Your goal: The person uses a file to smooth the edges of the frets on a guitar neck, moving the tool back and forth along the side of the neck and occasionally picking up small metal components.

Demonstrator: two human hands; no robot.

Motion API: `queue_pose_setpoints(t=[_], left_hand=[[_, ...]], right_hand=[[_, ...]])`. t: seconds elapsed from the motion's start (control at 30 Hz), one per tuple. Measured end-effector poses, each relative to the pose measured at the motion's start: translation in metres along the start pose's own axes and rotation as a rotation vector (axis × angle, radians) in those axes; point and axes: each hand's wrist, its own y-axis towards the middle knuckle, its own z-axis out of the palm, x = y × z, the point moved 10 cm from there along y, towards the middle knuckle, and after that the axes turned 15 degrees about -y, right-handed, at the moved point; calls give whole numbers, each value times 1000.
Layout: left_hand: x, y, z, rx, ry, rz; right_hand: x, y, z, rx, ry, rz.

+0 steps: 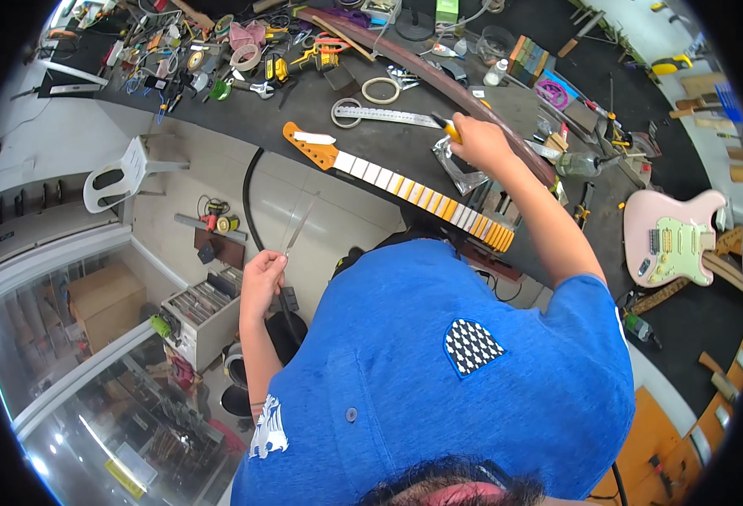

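Note:
My left hand [263, 277] is out over the floor beside the bench, fingers pinched on a slim pointed metal tool [301, 226] that points up and away. My right hand [483, 145] is above the bench, closed round a yellow-handled tool [452, 131] with a dark tip; the fingers hide most of it. Between my hands and along the bench's near edge lies a guitar neck [388, 181]. White strips cover its fretboard toward the orange headstock [312, 152], and more orange wood shows at the other end. A silvery crumpled packet [460, 171] lies under my right wrist.
A metal ruler [393, 115] and two tape rolls, one beige [381, 90], lie past the neck. A long reddish-brown wooden beam [439, 80] crosses the bench. A pink guitar body [667, 240] is at right. Tools clutter the far left; a white chair [127, 175] stands on the floor.

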Motion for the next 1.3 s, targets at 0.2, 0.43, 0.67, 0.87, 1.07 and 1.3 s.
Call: queue_pose_setpoints(t=[0.2,0.43,0.67,0.87,1.07,1.3], left_hand=[[1,21,-9,121,17,61],[32,15,-45,276,44,118],[67,-10,-81,308,42,88],[68,-30,-62,339,64,96],[66,-50,-28,347,4,85],[71,-35,46,272,-464,-10]], right_hand=[[12,-115,-27,-265,186,231],[153,-213,23,-291,53,108],[188,-248,-8,-410,202,215],[146,-241,-6,-571,134,413],[161,-215,17,-390,313,230],[90,-261,31,-192,562,391]])
